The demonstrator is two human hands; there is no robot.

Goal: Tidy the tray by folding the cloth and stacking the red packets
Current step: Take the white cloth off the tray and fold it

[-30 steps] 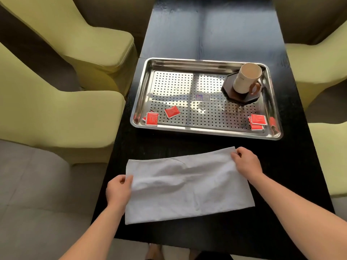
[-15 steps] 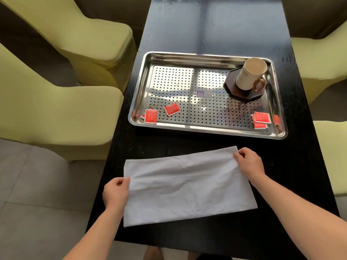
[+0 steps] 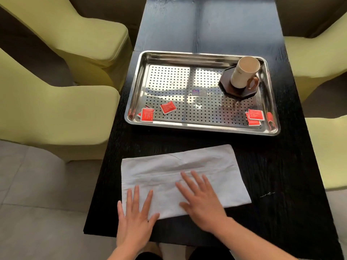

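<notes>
At the near edge, the left hand (image 3: pixel 135 218) is laid flat on the near left corner of the white cloth (image 3: pixel 187 166). Its fingers are straight and spread and nothing is gripped; the heel of the palm rests on the black table (image 3: pixel 281 184). The right hand (image 3: pixel 202 201) is likewise pressed flat on the near middle of the cloth, fingers extended and splayed, nothing held.

The cloth is found folded into a long band. It lies flat on the table between the person and the tray, apart from the tray. A fold line is seen running lengthwise across it, just under the right fingertips.

Beyond it, a perforated stainless-steel tray (image 3: pixel 197 126) is set on the table. Red packets (image 3: pixel 168 107) are noted along its near side, not gathered into one stack. One lies singly, a left pair (image 3: pixel 147 115) overlaps near the near left corner, and a right pair (image 3: pixel 255 115) overlaps at the near right. A small label (image 3: pixel 199 92) is seen at the tray's centre.

In the far right corner, a cream cup (image 3: pixel 244 72) with a brown handle stands on a dark octagonal coaster (image 3: pixel 242 93). Yellow-green covered chairs (image 3: pixel 56 113) are ranged along both sides of the table.
</notes>
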